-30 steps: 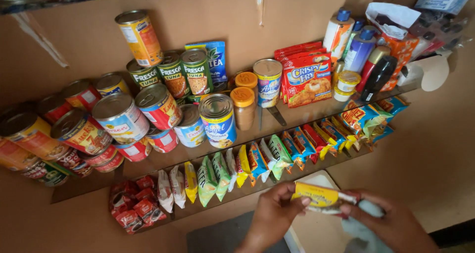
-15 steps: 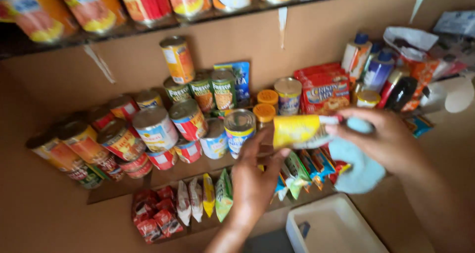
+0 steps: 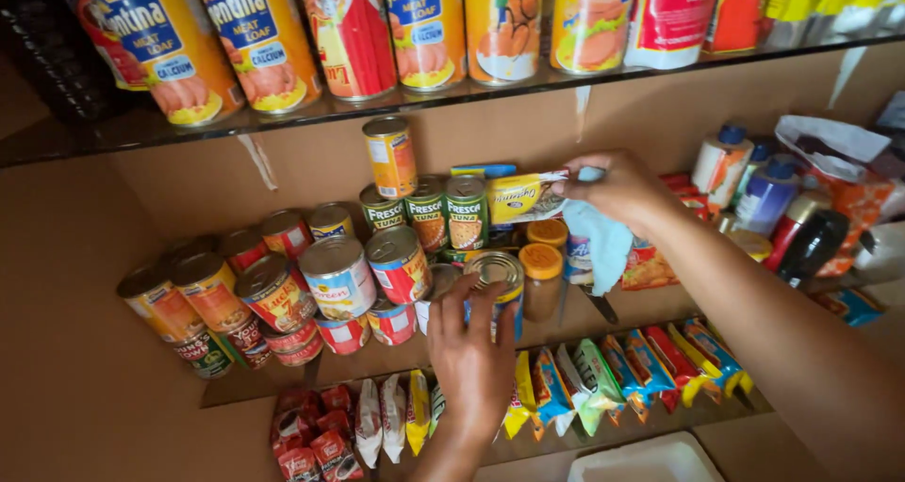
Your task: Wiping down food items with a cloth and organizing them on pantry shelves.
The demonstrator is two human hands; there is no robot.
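My left hand point(image 3: 476, 345) grips a tin can point(image 3: 497, 273) with a silver lid and blue label on the middle shelf, among other cans. My right hand point(image 3: 617, 188) reaches over the shelf and holds a small yellow packet point(image 3: 521, 197) against the back wall, above two orange-lidded jars point(image 3: 541, 261). A light blue cloth point(image 3: 599, 242) hangs from the same hand. Green-labelled cans point(image 3: 449, 212) stand just left of the packet, under a tall orange can point(image 3: 391, 156).
Large cans point(image 3: 255, 39) line the top glass shelf point(image 3: 189, 129). Stacked cans point(image 3: 273, 289) fill the left of the middle shelf; bottles point(image 3: 764, 195) stand at the right. Snack sachets point(image 3: 603, 369) lean along the lower ledge. A white tray point(image 3: 650, 461) lies below.
My right hand has carried the yellow packet from low by the tray up to the back of the middle shelf. My left hand rose and closed on the blue-labelled can. The view moved closer.
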